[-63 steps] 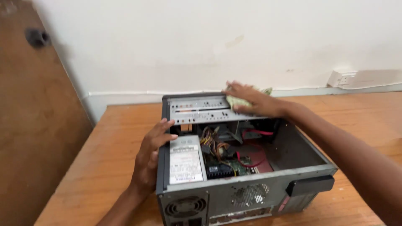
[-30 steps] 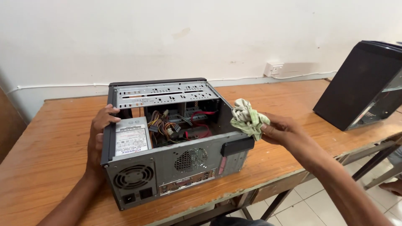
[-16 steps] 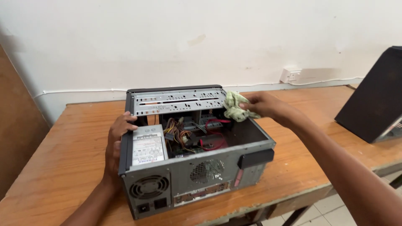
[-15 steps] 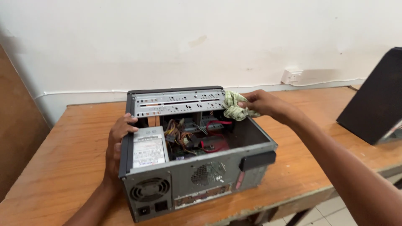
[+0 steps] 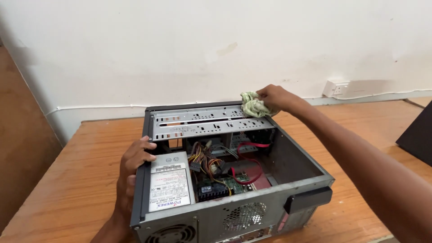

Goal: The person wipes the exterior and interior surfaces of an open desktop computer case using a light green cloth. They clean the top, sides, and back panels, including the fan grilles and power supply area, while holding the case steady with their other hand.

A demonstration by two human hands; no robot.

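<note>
Crumpled pale-green cloth [image 5: 253,104] atop open computer case [image 5: 288,148].

White rect. label [image 5: 167,189] w/ black print and a red-blue logo, flat on top of grey power supply box [image 5: 171,164], near-left inside open computer case [image 5: 306,180]. Small barcode sticker [image 5: 168,168] just above it.

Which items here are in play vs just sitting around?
In play:
- open grey metal computer case, steadied by the left hand
- crumpled pale green cloth, held by the right hand on the silver perforated drive bay

Lying about:
- white wall socket
- black slanted case at the right edge
- brown wooden table
</note>
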